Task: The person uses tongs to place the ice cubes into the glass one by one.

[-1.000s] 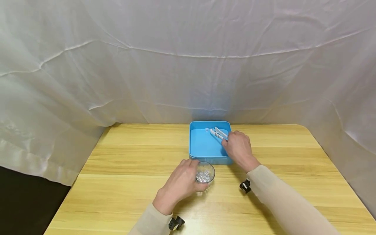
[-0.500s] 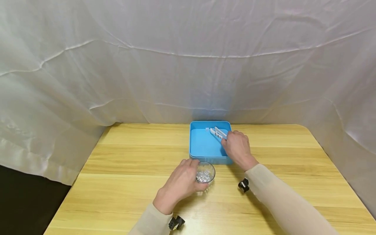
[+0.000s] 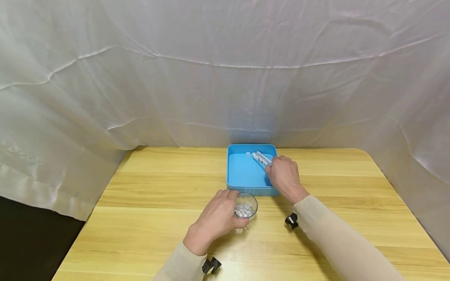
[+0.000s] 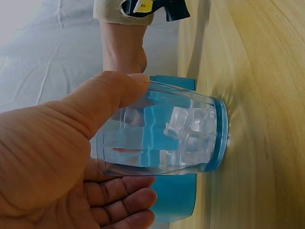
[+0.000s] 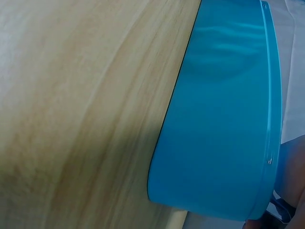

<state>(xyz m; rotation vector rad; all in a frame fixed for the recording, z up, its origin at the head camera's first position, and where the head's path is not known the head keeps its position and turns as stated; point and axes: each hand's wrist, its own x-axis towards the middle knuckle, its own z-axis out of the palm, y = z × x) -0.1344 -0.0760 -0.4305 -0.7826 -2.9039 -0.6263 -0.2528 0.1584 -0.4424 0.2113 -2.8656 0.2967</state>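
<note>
My left hand (image 3: pixel 216 216) holds a clear drinking glass (image 4: pixel 157 131) between thumb and fingers. Several clear cubes, like ice (image 4: pixel 190 136), lie in the bottom of the glass, which stands upright on the table in front of the box. In the head view my right hand (image 3: pixel 285 177) grips a pair of white tongs (image 3: pixel 261 158) at the right rim of the light blue box (image 3: pixel 246 173). The tongs slant down into the box, arms drawn near each other, tips toward its back. Just left of those tips, small clear cubes (image 3: pixel 247 154) sit by the back wall.
A wooden table (image 3: pixel 151 195) lies under everything. Behind the box and along both sides hangs a pale grey curtain (image 3: pixel 197 97). The box wall (image 5: pixel 219 109) fills much of the right wrist view.
The tongs' arms have come closer together, and their tips have shifted slightly right. My right forearm moved a little left early on. My left hand and the glass stay in place.
</note>
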